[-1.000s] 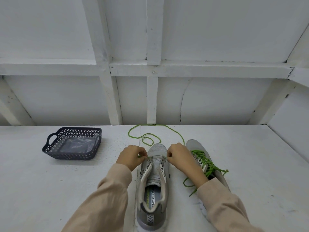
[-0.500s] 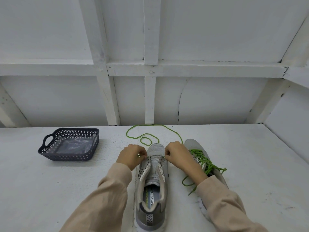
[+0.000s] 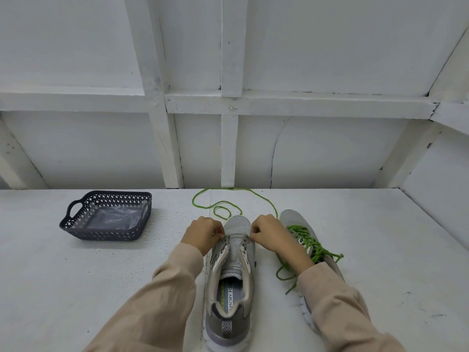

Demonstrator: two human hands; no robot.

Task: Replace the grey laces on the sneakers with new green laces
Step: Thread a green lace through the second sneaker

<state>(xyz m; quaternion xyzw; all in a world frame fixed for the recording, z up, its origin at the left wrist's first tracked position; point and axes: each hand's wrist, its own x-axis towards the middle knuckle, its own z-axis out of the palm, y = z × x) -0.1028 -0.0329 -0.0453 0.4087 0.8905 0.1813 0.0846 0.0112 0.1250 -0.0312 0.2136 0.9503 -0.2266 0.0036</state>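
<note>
A grey sneaker without laces in its upper eyelets lies in front of me, toe pointing away. My left hand and my right hand sit at either side of its front eyelets, fingers curled, each pinching the green lace. That lace trails in loops over the table beyond the toe. A second grey sneaker lies to the right, partly hidden by my right forearm, and carries a laced green lace with loose ends.
A dark perforated basket with clear plastic inside stands at the left of the white table. A white panelled wall rises behind the table, and a side wall closes the right.
The view has shifted slightly. Both hands have stayed at the front eyelets of the near sneaker, with only small finger movement.
</note>
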